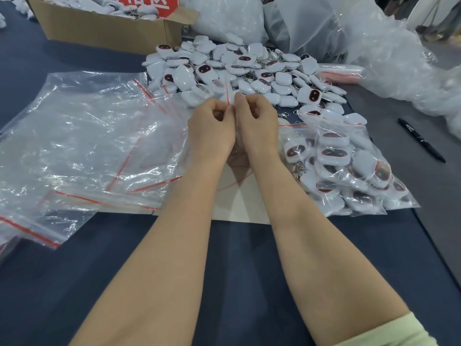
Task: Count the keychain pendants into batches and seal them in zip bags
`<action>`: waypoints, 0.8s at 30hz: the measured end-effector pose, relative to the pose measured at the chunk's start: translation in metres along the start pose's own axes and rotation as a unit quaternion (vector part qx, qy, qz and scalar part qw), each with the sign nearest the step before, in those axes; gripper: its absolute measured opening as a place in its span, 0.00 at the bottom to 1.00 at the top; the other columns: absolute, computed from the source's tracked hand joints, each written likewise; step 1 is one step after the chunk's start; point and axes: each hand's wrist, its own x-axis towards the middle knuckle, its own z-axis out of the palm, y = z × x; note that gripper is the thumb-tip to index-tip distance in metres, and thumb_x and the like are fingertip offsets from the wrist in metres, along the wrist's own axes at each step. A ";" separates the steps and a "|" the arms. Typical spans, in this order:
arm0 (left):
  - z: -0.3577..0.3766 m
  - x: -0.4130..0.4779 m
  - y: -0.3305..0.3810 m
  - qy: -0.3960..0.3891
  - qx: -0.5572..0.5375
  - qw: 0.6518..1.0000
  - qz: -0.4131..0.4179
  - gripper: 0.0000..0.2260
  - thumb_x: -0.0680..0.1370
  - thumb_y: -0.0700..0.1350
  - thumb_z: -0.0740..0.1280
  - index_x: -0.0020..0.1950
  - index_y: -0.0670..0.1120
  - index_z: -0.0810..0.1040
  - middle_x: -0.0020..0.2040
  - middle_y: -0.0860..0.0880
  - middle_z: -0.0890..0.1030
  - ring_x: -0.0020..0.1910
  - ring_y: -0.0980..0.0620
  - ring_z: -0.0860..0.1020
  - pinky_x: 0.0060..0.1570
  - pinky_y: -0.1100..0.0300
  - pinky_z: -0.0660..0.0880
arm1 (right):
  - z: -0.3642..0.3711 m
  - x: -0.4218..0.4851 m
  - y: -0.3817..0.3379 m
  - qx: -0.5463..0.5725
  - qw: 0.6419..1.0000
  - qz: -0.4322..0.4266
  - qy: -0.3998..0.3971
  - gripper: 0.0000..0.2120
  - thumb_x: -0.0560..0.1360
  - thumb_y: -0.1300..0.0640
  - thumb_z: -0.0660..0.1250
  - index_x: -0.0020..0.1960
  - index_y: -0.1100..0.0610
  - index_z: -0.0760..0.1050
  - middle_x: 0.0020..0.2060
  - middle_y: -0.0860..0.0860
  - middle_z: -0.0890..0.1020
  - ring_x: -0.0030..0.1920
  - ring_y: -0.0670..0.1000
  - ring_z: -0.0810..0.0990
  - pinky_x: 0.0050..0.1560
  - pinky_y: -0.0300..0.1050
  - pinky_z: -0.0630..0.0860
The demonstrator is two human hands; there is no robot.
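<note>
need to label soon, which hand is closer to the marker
Right. Both pinch a bag; the right hand is left of the marker, the left hand farther left.

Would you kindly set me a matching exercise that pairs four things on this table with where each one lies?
Things:
1. brown cardboard box
2. black marker pen
3. empty clear zip bags with red seal strips
4. clear zip bag filled with white pendants

Places:
A. far right, lying alone
B. back left corner
C. spread out to the left of the left hand
D. just right of the right hand

Pairs: 1-B, 2-A, 3-C, 4-D
</note>
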 end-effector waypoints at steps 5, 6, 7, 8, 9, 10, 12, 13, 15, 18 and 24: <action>0.001 -0.006 0.004 -0.002 0.040 0.998 0.039 0.06 0.77 0.44 0.65 0.39 0.48 0.74 0.32 0.56 0.75 0.36 0.53 0.74 0.36 0.64 0.67 | -0.002 0.000 0.001 0.027 0.999 0.000 -0.020 0.12 0.74 0.53 0.71 0.33 0.52 0.76 0.31 0.47 0.80 0.36 0.46 0.77 0.46 0.48 0.76; 0.002 -0.005 0.003 -0.012 0.036 0.999 0.033 0.07 0.76 0.43 0.65 0.38 0.48 0.73 0.32 0.55 0.75 0.35 0.53 0.74 0.36 0.64 0.67 | -0.002 0.001 0.002 0.032 0.999 0.006 -0.018 0.13 0.74 0.53 0.71 0.32 0.52 0.75 0.29 0.46 0.79 0.34 0.45 0.76 0.44 0.48 0.76; 0.002 -0.005 0.003 -0.025 0.022 0.999 0.022 0.07 0.76 0.42 0.65 0.37 0.48 0.73 0.32 0.54 0.75 0.35 0.52 0.73 0.36 0.63 0.67 | -0.002 0.002 0.002 0.033 0.999 0.009 -0.017 0.14 0.74 0.54 0.71 0.30 0.51 0.75 0.27 0.45 0.78 0.32 0.45 0.75 0.42 0.47 0.74; 0.002 -0.004 0.003 -0.042 0.001 0.999 0.009 0.07 0.76 0.41 0.66 0.38 0.48 0.74 0.33 0.52 0.76 0.35 0.51 0.73 0.38 0.62 0.68 | -0.002 0.003 0.002 0.032 0.999 0.011 -0.016 0.15 0.74 0.54 0.71 0.29 0.51 0.74 0.25 0.44 0.77 0.31 0.45 0.73 0.40 0.46 0.73; 0.002 -0.004 0.003 -0.057 -0.022 0.998 -0.003 0.06 0.76 0.41 0.66 0.39 0.47 0.75 0.35 0.50 0.78 0.36 0.50 0.74 0.40 0.61 0.69 | -0.002 0.003 0.003 0.030 0.999 0.013 -0.016 0.16 0.75 0.54 0.70 0.28 0.51 0.74 0.24 0.44 0.76 0.30 0.44 0.72 0.39 0.45 0.71; 0.001 -0.003 0.003 -0.068 -0.040 0.997 -0.012 0.06 0.77 0.40 0.66 0.40 0.46 0.76 0.38 0.47 0.80 0.37 0.49 0.77 0.43 0.59 0.73 | -0.002 0.004 0.003 0.030 0.999 0.016 -0.015 0.18 0.75 0.54 0.69 0.27 0.51 0.73 0.23 0.43 0.75 0.29 0.44 0.71 0.37 0.44 0.70; 0.002 -0.003 0.003 -0.077 -0.054 0.995 -0.018 0.05 0.77 0.40 0.66 0.41 0.45 0.76 0.42 0.45 0.82 0.42 0.48 0.80 0.50 0.54 0.77 | -0.003 0.005 0.003 0.039 0.999 0.028 -0.012 0.23 0.77 0.55 0.66 0.24 0.51 0.71 0.20 0.42 0.71 0.27 0.43 0.68 0.34 0.42 0.67; 0.002 -0.003 0.003 -0.075 -0.052 0.996 -0.018 0.05 0.78 0.40 0.65 0.42 0.45 0.76 0.42 0.45 0.82 0.43 0.48 0.80 0.52 0.53 0.77 | -0.004 0.006 0.004 0.041 0.999 0.032 -0.013 0.24 0.78 0.56 0.66 0.23 0.51 0.70 0.19 0.42 0.69 0.26 0.43 0.66 0.33 0.42 0.65; 0.003 -0.004 0.003 -0.056 -0.031 0.998 -0.019 0.04 0.78 0.41 0.64 0.43 0.46 0.74 0.41 0.49 0.80 0.44 0.49 0.79 0.51 0.57 0.75 | -0.005 0.006 0.003 0.028 0.999 0.029 -0.026 0.20 0.77 0.58 0.66 0.26 0.51 0.73 0.21 0.42 0.72 0.27 0.43 0.69 0.34 0.43 0.68; 0.003 -0.006 0.005 -0.001 0.006 1.000 -0.008 0.04 0.79 0.43 0.61 0.44 0.47 0.71 0.37 0.54 0.75 0.41 0.52 0.74 0.44 0.62 0.69 | -0.003 0.004 0.001 -0.007 0.999 0.015 -0.049 0.07 0.75 0.62 0.67 0.38 0.54 0.78 0.33 0.47 0.81 0.38 0.46 0.78 0.46 0.44 0.75; -0.009 -0.006 0.015 0.119 -0.040 0.987 0.101 0.06 0.78 0.39 0.60 0.41 0.45 0.68 0.32 0.57 0.69 0.33 0.54 0.69 0.38 0.63 0.66 | -0.017 0.012 -0.001 -0.075 0.994 0.018 0.079 0.03 0.76 0.61 0.64 0.45 0.56 0.71 0.34 0.42 0.73 0.37 0.44 0.72 0.36 0.26 0.67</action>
